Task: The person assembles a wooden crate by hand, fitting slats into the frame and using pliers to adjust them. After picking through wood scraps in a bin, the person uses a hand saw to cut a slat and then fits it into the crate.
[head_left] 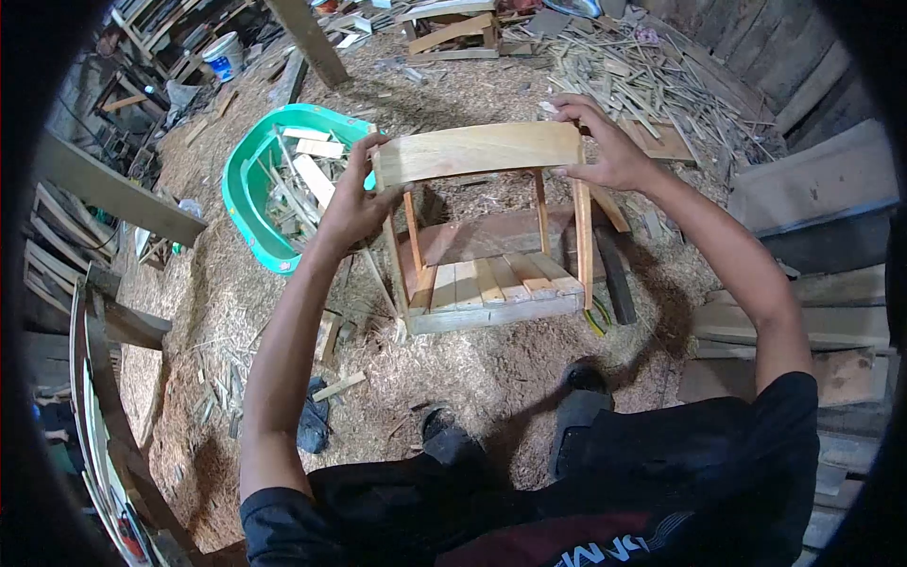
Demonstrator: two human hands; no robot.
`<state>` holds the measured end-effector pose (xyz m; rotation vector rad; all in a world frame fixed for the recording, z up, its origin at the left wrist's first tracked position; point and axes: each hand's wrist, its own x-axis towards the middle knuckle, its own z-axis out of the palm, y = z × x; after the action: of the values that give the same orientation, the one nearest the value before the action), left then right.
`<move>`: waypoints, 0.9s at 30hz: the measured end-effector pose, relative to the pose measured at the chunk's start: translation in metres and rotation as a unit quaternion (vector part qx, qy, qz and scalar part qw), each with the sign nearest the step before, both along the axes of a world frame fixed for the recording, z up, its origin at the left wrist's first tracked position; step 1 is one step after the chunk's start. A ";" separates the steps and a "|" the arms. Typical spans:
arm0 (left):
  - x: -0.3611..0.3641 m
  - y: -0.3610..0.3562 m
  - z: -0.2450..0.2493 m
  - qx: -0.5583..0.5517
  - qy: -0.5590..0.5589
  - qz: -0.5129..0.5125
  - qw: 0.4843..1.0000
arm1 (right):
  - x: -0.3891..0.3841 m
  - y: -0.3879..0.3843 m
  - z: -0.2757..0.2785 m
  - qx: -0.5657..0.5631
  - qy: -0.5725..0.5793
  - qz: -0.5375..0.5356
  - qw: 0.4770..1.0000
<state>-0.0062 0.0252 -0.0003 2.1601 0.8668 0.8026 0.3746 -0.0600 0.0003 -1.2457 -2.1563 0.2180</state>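
Observation:
A small wooden chair (501, 281) with a slatted seat stands in front of me. Its curved top board (482, 151) runs across between my two hands. My left hand (357, 189) is closed on the board's left end, thumb on the near side. At the right end, my right hand (605, 146) grips the board's corner with fingers over the top and thumb below. Light wooden posts join the board to the seat. Below the seat's front edge, the legs are hidden from above.
A green plastic tub (248, 222) with wood offcuts lies left of the chair. Sawdust covers the floor (378, 397). Thin wood strips (614, 85) are heaped at the back right. Boards (812, 189) are stacked along the right. A wooden post (307, 42) rises at the back.

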 end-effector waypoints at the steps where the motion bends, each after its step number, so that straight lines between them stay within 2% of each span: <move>1: -0.001 0.005 -0.004 -0.035 -0.013 -0.015 0.999 | 0.000 0.000 0.000 0.000 0.001 0.003 1.000; 4: 0.001 0.002 -0.005 -0.016 -0.028 -0.002 0.999 | -0.001 0.002 0.000 0.011 -0.009 -0.003 1.000; 5: 0.003 -0.001 -0.005 -0.055 -0.067 -0.005 0.996 | -0.001 0.000 0.000 0.001 0.004 -0.005 1.000; 8: 0.001 0.003 -0.006 -0.041 -0.023 0.000 0.999 | -0.003 0.000 0.001 -0.013 0.022 -0.007 1.000; 14: 0.003 0.001 -0.002 -0.079 -0.023 0.009 0.997 | 0.000 -0.002 0.001 0.002 0.008 -0.006 1.000; 17: 0.002 0.004 -0.007 -0.030 -0.058 -0.011 0.998 | -0.002 -0.001 0.000 -0.006 0.016 -0.003 1.000; 27: -0.001 0.006 -0.009 -0.001 -0.036 -0.010 0.999 | -0.001 0.000 -0.001 0.003 0.018 0.005 1.000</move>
<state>-0.0072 0.0314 -0.0095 2.1221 0.8074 0.8626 0.3733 -0.0596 -0.0003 -1.2194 -2.1315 0.2352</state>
